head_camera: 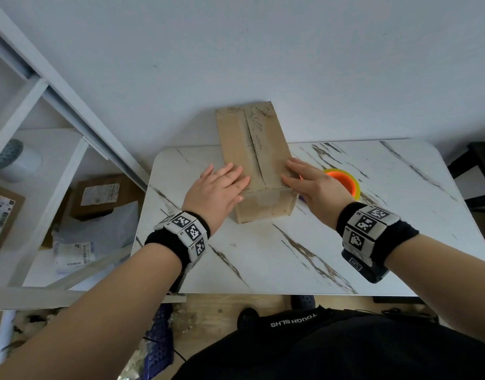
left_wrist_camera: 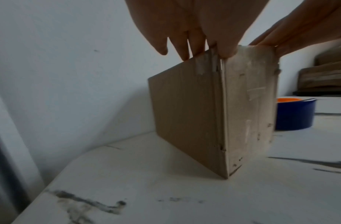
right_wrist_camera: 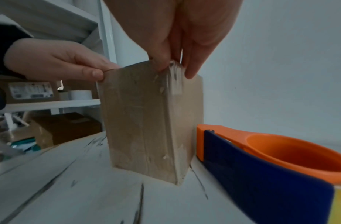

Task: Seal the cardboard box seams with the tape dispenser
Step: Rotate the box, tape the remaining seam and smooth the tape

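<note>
Both grips lie flat: our left hand [head_camera: 218, 189] and right hand [head_camera: 312, 182] press straight fingers on the closed flaps of the cardboard box [head_camera: 253, 154]. It stands on the desk [head_camera: 290, 256], its contents hidden, tape dispenser [head_camera: 344, 182] just beside it.

Tape dispenser [head_camera: 344, 183] tight vs box [head_camera: 256, 160] R side; L tabletop [head_camera: 181, 171] free

left hand [head_camera: 218, 189]: palm down, flat, fingers [left_wrist_camera: 184, 45] extended and close together, thumb tucked along the inner side.
right hand [head_camera: 312, 185]: palm down, flat, fingers [right_wrist_camera: 192, 66] straight, angled inward toward the left.
forearms: both bare, reached forward, converging.
wrists: each wore a black band with black-and-white marker tiles.
</note>
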